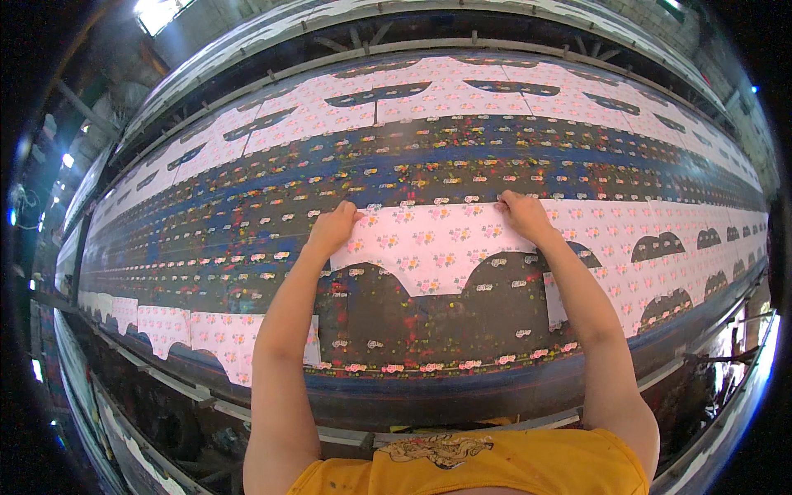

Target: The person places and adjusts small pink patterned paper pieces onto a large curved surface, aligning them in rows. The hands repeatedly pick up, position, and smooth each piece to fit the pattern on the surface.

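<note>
Pink floral sheet (pixel 421 235) spans between left fingers (pixel 352 209) and right fingers (pixel 506 199), which pinch its far edge, probably keeping it straight over the worktop (pixel 404 322) beneath.

This looks like a printing workshop: a long, colour-spattered table (pixel 392 318) carries rows of pink floral pieces (pixel 445 101).

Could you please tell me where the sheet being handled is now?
In the head view, the pink floral sheet lies centrally on the dark patterned table, just left of similar sheets, with the left hand and right hand at its far edge.
</note>
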`<state>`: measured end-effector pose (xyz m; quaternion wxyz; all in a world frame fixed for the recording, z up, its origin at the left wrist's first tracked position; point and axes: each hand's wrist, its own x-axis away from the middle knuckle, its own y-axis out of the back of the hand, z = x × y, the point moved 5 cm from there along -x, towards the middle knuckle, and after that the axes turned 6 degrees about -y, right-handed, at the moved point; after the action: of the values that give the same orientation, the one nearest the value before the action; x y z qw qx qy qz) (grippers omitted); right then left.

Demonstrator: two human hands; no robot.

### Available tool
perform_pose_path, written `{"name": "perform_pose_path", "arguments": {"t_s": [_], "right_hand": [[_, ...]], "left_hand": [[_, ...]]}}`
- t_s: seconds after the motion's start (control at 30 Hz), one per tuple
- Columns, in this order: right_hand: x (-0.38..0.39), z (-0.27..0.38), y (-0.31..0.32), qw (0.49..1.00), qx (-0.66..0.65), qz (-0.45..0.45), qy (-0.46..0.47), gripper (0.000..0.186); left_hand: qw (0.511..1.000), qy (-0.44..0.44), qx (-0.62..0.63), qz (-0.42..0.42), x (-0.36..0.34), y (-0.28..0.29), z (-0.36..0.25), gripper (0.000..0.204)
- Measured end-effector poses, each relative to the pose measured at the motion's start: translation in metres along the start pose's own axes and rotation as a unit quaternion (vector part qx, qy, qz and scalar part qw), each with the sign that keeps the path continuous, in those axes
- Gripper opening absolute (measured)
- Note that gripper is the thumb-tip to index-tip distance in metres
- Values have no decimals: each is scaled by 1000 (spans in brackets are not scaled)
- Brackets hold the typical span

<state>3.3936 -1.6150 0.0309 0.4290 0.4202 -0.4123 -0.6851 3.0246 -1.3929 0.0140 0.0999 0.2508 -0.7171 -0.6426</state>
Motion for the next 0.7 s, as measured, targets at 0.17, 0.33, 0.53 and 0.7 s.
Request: {"name": "perform_pose_path", "arguments": {"t_s": [0.17,0.33,0.53,0.7], "right_hand": [[-11,0,-9,999,16,35,-6,26],[-11,-2,-14,999,16,26,-14,25],[-15,2,-16,999,32,20,-8,23],[-19,1,-17,998,47,33,4,21]], "left_hand": [[998,-26,-51,4,-12,-9,8,29],[999,-21,-29,6,-19,-5,3,24],[991,-44,90,-87,-15,-11,19,14],[992,5,121,-22,-21,-18,20,12]]}}
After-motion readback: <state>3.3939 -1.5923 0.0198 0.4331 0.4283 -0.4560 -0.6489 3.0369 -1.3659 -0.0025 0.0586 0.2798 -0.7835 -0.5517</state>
